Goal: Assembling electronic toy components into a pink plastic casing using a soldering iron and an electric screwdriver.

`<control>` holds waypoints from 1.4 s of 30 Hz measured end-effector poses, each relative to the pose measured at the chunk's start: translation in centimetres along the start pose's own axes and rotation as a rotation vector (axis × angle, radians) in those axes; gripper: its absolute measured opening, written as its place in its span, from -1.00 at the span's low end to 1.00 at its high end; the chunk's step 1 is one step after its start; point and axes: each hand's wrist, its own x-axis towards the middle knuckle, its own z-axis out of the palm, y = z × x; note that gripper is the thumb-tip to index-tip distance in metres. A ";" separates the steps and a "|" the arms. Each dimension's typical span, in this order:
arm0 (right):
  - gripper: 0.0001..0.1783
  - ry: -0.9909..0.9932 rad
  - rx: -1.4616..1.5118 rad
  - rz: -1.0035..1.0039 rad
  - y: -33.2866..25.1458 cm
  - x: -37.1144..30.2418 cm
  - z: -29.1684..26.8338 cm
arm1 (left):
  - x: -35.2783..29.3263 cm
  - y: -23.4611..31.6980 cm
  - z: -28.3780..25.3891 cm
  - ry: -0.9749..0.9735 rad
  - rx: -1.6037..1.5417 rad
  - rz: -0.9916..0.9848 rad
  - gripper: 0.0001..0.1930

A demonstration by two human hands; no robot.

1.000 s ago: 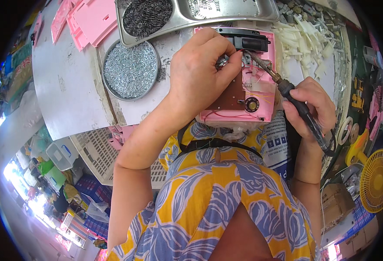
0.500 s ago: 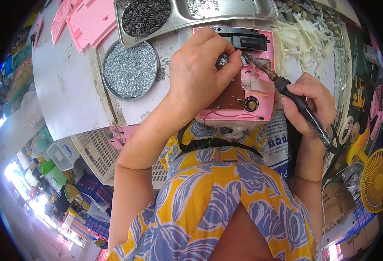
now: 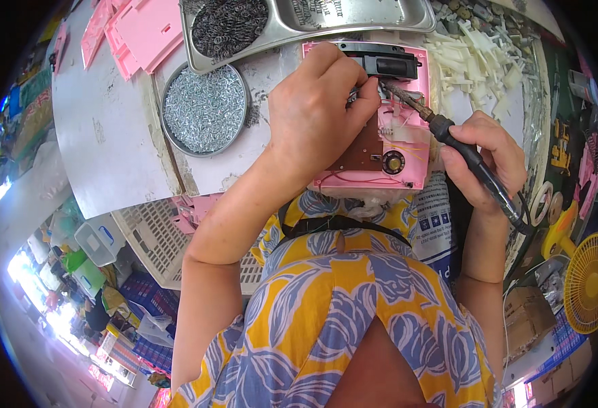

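Observation:
A pink plastic housing lies on the bench in front of me, holding a brown circuit board, thin wires and a round black part. Along its far edge runs a black plastic piece. My left hand reaches over the housing, thumb and forefinger pinched together just below that piece; what they grip is hidden. My right hand holds a soldering iron by its black handle. The iron's tip points left and sits close beside my left fingertips.
A round tin of small screws stands left of the housing. Behind it is a metal tray with dark springs. White plastic strips are heaped at right, pink panels at far left. A yellow fan stands at lower right.
Both hands stay in nearly the same place. The left hand and the iron's tip have shifted only slightly; the whole view has moved a little.

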 end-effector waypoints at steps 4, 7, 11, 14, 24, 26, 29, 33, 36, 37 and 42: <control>-0.69 -0.008 0.019 0.026 -0.3 -0.4 -0.5 | -0.1 -0.1 0.1 -0.011 0.024 -0.002 -0.87; -0.68 0.010 0.032 0.024 -0.6 -0.9 -0.9 | -0.2 0.0 0.0 -0.024 0.033 -0.013 -0.86; -0.68 0.047 0.048 0.038 -1.0 -1.7 -1.6 | -0.2 0.0 0.1 -0.010 0.033 -0.020 -0.87; -0.67 0.067 0.054 0.038 -1.0 -2.2 -2.0 | -0.2 -0.1 0.0 -0.040 0.036 -0.014 -0.87; -0.66 0.159 0.054 0.047 -1.5 -3.8 -4.0 | 0.2 2.4 -2.3 -0.116 -0.049 -0.007 -0.79; -0.65 0.172 0.076 0.045 -1.4 -4.3 -4.6 | -0.5 3.7 -2.9 -0.319 -0.149 0.072 -0.73; -0.65 0.210 0.086 0.063 -1.2 -4.4 -4.3 | -1.7 5.5 -1.0 -0.515 0.042 0.054 -0.72; -0.63 0.310 0.066 0.101 -2.1 -5.1 -4.9 | -0.7 5.0 -0.4 -0.550 -0.032 0.111 -0.82; -0.58 0.409 0.127 0.146 -1.9 -5.9 -4.0 | -0.9 3.8 -0.9 -0.501 -0.293 -0.021 -0.85; -0.56 0.423 0.162 0.169 -2.3 -5.7 -2.9 | -0.8 3.5 -1.0 -0.497 -0.405 -0.077 -0.86; -0.48 0.247 0.017 0.122 -1.8 -3.3 2.1 | -0.5 3.4 -1.7 -0.642 -0.556 -0.457 -0.90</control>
